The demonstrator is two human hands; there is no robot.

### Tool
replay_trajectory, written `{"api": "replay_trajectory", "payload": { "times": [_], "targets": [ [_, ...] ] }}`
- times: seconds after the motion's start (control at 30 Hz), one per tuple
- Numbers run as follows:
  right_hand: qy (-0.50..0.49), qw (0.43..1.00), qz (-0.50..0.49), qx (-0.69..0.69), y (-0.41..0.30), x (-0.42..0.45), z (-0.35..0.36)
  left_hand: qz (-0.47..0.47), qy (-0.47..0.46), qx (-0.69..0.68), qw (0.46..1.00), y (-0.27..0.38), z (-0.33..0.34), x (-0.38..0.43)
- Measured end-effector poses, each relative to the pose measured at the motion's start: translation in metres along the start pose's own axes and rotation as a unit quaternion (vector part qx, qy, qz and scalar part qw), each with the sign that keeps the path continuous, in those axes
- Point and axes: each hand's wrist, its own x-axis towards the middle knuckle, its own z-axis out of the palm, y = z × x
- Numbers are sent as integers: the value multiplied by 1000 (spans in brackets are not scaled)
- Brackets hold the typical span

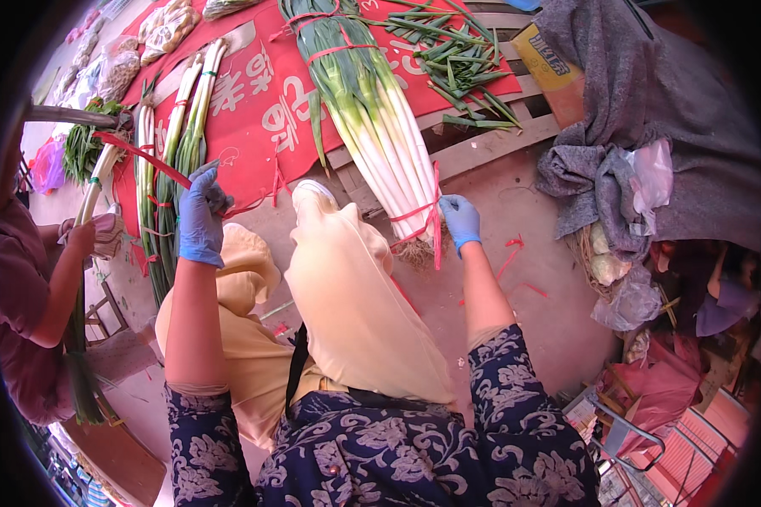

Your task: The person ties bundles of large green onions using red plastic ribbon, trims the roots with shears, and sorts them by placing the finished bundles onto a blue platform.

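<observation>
A thick bundle of large green onions [380, 120] lies with its white stalks and roots towards me. Red plastic ties [412, 215] wrap it near the roots and higher up the leaves. My left hand [201, 215], in a blue glove, is closed around a red plastic strip [149, 155]. One length of that strip runs up and left from the fist; a thinner length trails out on the right. Also gloved in blue, my right hand [461, 222] has its fingertips against the tie at the bundle's root end. What those fingers pinch is hidden.
Smaller tied onion bunches [187, 120] lie at the left on a red cloth [247, 95] with white characters. Cut leaves [463, 70] are scattered over a wooden pallet [482, 139]. A co-worker's hand [82, 237] grips onions. Grey blanket [659, 127] covers goods at right.
</observation>
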Motion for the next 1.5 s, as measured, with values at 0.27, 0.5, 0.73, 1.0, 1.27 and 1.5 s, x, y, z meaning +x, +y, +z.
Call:
{"api": "replay_trajectory", "payload": {
  "times": [0.27, 0.5, 0.73, 1.0, 1.27, 1.5],
  "targets": [
    [-116, 969, 132, -175, 9, -7, 15, -117, -33, -57, 991, -6, -31, 12],
    [-24, 967, 174, -187, 45, -6, 31, -166, -71, -65, 981, -14, -6, 10],
    [-141, 771, 446, 432, -4, -17, 20, -168, -105, -60, 978, -12, -5, 9],
    [-217, 761, 368, 488, -24, -24, -32, -202, -114, -67, 971, -22, 3, 3],
    [-158, 676, 394, 603, -36, -27, -40, -162, -102, -95, 977, -12, -38, -9],
    [-134, 830, 326, 431, -48, -37, -44, -141, -70, -124, 980, -22, -69, -56]
  ]
}}
